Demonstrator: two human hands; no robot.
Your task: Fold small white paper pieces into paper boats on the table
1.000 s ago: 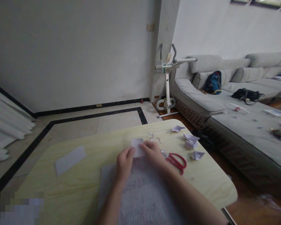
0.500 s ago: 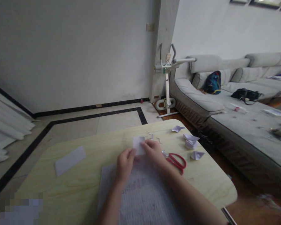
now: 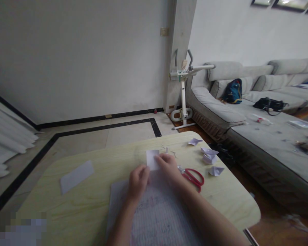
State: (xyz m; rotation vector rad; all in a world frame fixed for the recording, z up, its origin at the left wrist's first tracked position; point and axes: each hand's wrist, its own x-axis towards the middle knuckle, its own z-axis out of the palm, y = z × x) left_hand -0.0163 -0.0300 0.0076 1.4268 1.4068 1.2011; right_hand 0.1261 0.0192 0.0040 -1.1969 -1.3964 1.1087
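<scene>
A small white piece of paper (image 3: 152,160) is raised over the near middle of the table. My right hand (image 3: 168,166) pinches it at its right edge, thumb on top. At the lower left corner is my left hand (image 3: 139,180), its fingers closed against the paper; the exact grip there is partly hidden. Under both hands lies a large sheet covered in handwriting (image 3: 156,215). Red-handled scissors (image 3: 195,178) rest just right of my right hand, their blades partly covered by it. Thin paper scraps (image 3: 166,149) lie beyond the paper.
Several folded paper shapes (image 3: 209,155) sit along the table's right side. A blank paper strip (image 3: 77,177) lies on the left of the wooden table (image 3: 92,212). Beyond the right edge stand a grey sofa (image 3: 269,143) and a white exercise machine (image 3: 183,95).
My left hand has shifted slightly down at the paper's lower left corner, its fingers more curled. The right hand keeps its pinch, and the paper has barely moved.
</scene>
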